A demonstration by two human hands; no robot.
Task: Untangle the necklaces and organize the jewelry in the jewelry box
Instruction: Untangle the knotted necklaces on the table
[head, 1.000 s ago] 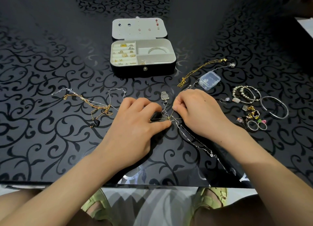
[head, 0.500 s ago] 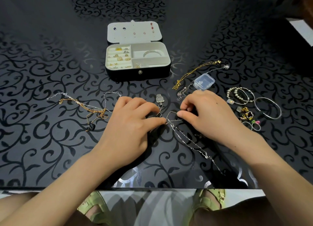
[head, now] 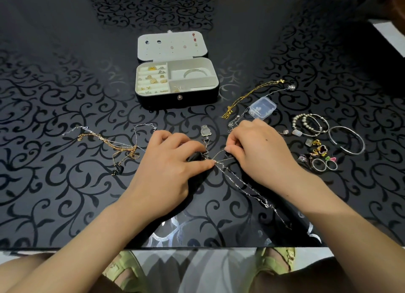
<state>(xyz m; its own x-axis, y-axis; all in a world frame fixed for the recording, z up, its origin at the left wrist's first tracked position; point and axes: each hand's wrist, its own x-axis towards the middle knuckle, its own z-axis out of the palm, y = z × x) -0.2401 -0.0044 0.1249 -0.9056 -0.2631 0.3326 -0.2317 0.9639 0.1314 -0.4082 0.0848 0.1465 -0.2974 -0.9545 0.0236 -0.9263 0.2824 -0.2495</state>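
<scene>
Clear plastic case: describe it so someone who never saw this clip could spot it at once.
Start at the open jewelry box and look to its right, nearer the person. Just beyond the right hand, between the gold chain and the pearl bracelets, sits the clear plastic case. It alone is a see-through box; its neighbours are loose chains and bracelets.

Glossy black tabletop (head: pixel 65 183) w/ swirly vine pattern, glare near front edge; pale floor (head: pixel 208 270) visible below, bit of white far right.
</scene>
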